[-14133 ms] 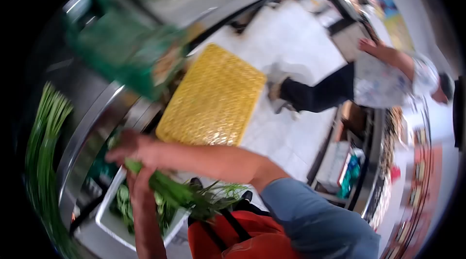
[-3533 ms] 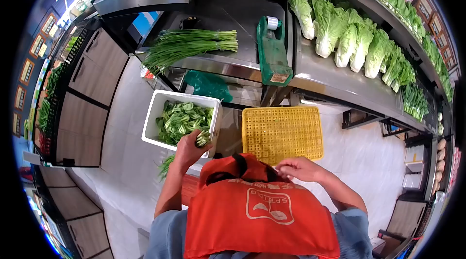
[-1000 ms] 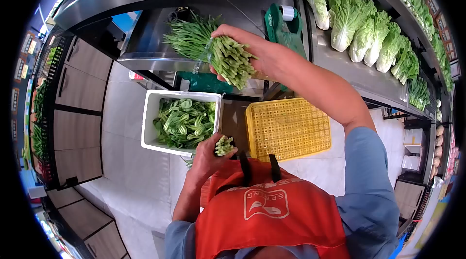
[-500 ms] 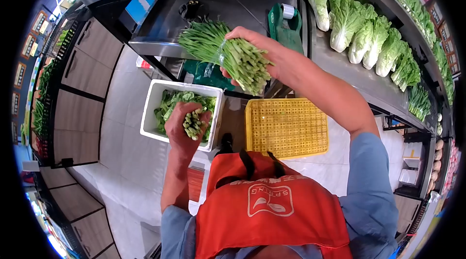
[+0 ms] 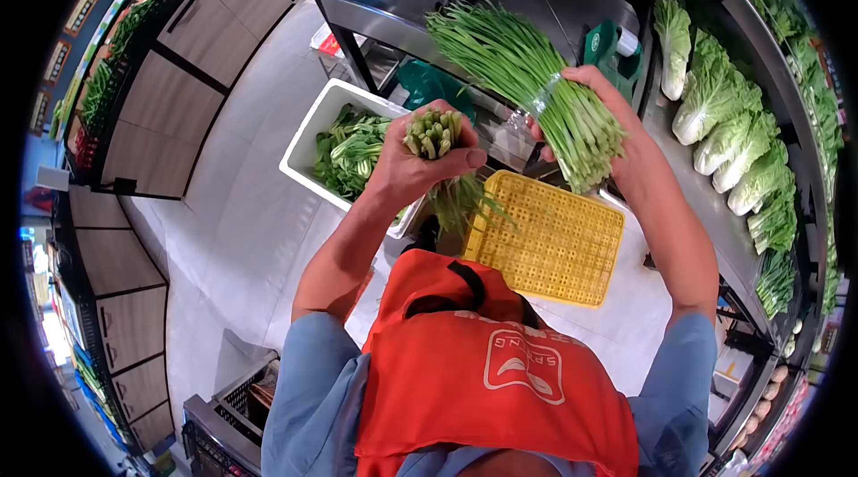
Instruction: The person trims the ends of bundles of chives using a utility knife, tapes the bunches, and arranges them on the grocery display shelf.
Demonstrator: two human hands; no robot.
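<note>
My left hand [image 5: 416, 160] is wrapped round a small bunch of green stems [image 5: 435, 134], cut ends up, leaves hanging below it. In my right hand [image 5: 601, 110] is a large bundle of long green stalks [image 5: 527, 84], bound with a clear band, its pale ends toward the lower right. Behind my left hand stands a white foam box [image 5: 305, 139] holding leafy greens [image 5: 347, 148]. A yellow plastic crate [image 5: 550, 243] lies under the right bundle's cut ends.
A metal counter [image 5: 380, 16] runs behind my hands, with a green bag holder [image 5: 617, 52] on it. Chinese cabbages [image 5: 715, 88] line the right shelf [image 5: 688, 151]. Wooden cabinets [image 5: 161, 106] stand at the left, and a dark basket [image 5: 237, 405] at the lower left.
My left hand has risen and moved right with the small bunch, away from over the box. The large bundle in my right hand has moved right. The view has turned.
</note>
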